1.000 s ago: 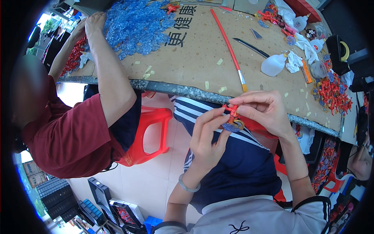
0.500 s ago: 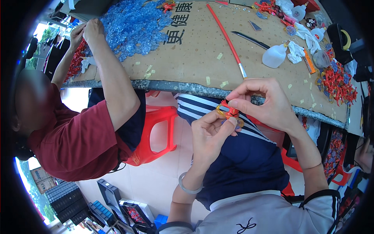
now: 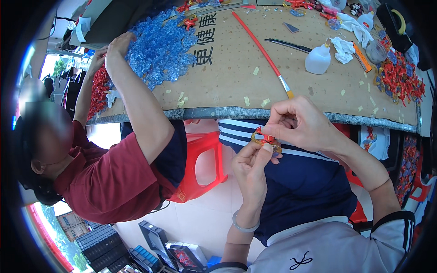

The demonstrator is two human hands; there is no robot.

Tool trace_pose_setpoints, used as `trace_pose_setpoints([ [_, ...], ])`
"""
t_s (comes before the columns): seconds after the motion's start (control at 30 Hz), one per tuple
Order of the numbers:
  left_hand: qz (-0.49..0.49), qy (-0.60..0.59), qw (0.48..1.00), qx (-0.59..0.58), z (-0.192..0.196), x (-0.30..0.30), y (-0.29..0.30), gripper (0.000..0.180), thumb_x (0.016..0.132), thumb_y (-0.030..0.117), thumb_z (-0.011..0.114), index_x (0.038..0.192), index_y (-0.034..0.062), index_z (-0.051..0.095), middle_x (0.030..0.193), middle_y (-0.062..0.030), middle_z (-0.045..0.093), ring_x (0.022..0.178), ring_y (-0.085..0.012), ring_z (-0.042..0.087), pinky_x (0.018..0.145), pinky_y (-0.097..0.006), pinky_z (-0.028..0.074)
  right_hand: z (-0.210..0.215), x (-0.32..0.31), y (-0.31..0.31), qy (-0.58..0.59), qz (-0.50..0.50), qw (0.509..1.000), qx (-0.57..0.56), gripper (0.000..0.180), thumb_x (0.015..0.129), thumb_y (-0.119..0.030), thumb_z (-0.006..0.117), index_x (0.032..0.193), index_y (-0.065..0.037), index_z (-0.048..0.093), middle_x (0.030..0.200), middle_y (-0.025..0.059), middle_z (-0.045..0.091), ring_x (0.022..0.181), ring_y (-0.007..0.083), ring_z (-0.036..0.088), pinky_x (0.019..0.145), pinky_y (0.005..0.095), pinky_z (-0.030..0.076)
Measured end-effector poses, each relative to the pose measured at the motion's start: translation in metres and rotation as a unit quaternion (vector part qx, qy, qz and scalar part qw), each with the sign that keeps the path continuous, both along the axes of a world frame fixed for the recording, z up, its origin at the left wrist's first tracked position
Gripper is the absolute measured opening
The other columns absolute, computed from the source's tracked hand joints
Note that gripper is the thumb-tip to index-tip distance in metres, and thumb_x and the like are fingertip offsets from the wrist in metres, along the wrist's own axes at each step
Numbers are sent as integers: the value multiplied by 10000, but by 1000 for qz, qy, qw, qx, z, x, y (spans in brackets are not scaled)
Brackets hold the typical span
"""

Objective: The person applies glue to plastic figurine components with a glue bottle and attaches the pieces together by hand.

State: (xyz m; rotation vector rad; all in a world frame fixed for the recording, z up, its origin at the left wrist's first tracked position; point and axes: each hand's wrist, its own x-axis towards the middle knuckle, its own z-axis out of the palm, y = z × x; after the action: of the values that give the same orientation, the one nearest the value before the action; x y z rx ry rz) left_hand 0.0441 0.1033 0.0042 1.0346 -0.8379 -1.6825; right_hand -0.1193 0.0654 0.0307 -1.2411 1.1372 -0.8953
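Note:
Over my lap, just in front of the table edge, I hold a small red translucent plastic figurine (image 3: 269,139) with a yellow ring-like part and a bluish lower part. My left hand (image 3: 253,169) grips it from below between thumb and fingers. From above right, the thumb and forefinger of my right hand (image 3: 300,123) pinch at its red upper part. These fingertips cover some of the figurine, so its exact shape is hidden.
A red-handled paintbrush (image 3: 259,45), a black craft knife (image 3: 287,44), a white squeeze bottle (image 3: 318,60) and an orange cutter (image 3: 362,58) lie on the cardboard-covered table (image 3: 227,86). Red-blue figurines (image 3: 400,77) are heaped right. Left, a co-worker (image 3: 114,177) reaches toward blue pieces (image 3: 159,50).
My view has shifted and turned slightly. My right fingertips have come lower against the figurine, which stays in my left hand. The co-worker's hands remain by the blue pile.

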Motion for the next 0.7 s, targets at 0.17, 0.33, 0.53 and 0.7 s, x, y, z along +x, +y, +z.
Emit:
trace_pose_setpoints([
  [0.17, 1, -18, 1000, -4, 6, -4, -2, 145, 895, 53, 590, 949, -76, 629, 823, -105, 644, 681, -132, 614, 635, -236, 495, 4, -2, 2, 43, -14, 993, -109, 152, 786, -69, 692, 694, 24, 614, 562, 48, 573, 499, 66, 462, 449, 248, 329],
  [0.33, -10, -45, 995, -93, 13, -16, -18, 124, 878, 6, 600, 959, -85, 625, 849, -94, 636, 692, -116, 608, 621, -218, 498, 6, -15, -4, 34, -43, 982, -182, 151, 802, -70, 683, 701, 19, 615, 606, 47, 600, 540, 62, 496, 486, 233, 376],
  [0.53, -67, -43, 984, -162, -1, -39, -73, 99, 845, -34, 617, 918, -100, 621, 834, -72, 615, 682, -94, 607, 576, -202, 495, -20, -36, -23, -108, -99, 980, -136, 100, 897, -73, 594, 861, 7, 546, 855, 30, 574, 783, 49, 523, 703, 203, 435],
  [0.7, -144, -14, 975, -170, -3, -39, -102, 111, 839, -36, 618, 929, -100, 628, 853, -94, 628, 678, -100, 617, 558, -200, 505, -32, -31, -32, -123, -150, 969, -150, 105, 911, -91, 591, 881, 1, 550, 802, 19, 594, 706, 24, 540, 610, 185, 443],
])
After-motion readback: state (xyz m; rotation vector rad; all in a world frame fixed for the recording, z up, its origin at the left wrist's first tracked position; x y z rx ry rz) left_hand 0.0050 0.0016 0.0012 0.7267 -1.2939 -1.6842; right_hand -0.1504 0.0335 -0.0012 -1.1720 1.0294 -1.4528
